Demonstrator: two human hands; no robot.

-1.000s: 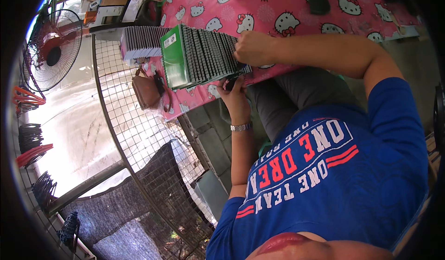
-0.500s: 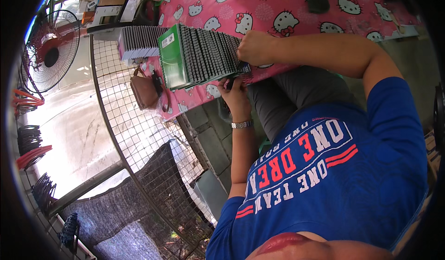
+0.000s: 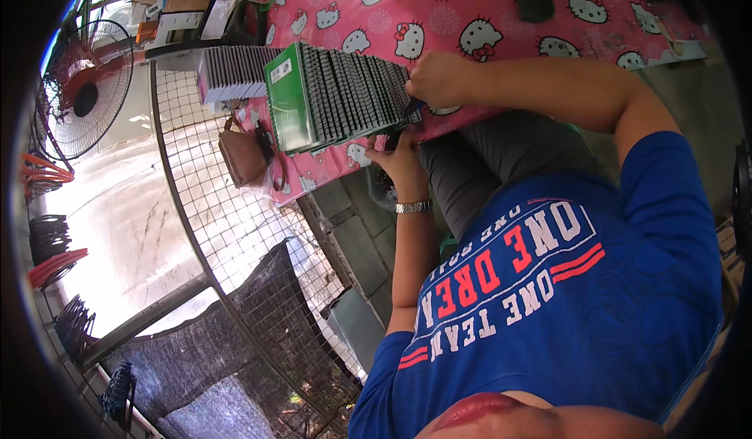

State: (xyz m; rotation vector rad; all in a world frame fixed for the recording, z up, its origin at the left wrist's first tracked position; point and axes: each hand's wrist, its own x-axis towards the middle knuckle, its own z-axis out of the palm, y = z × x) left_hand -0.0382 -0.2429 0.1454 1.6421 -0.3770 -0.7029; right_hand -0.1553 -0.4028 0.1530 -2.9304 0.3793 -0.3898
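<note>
A long row of thin green-and-black packs stands on edge on a table with a pink cat-pattern cloth. The row's front pack shows a green face. My right hand is curled into a fist on the near end of the row, gripping the last packs. My left hand, with a wristwatch, comes up from below the table edge. It closes on a dark pack at the same end, just under my right hand. My lap in grey trousers is beneath the table.
A second stack of grey packs lies left of the row. A brown handbag hangs at the table's corner against a wire mesh fence. A red standing fan is at far left. A dark object lies on the cloth.
Both hands stay at the near end of the row. My right hand has shifted slightly along it; the row itself has not visibly moved.
</note>
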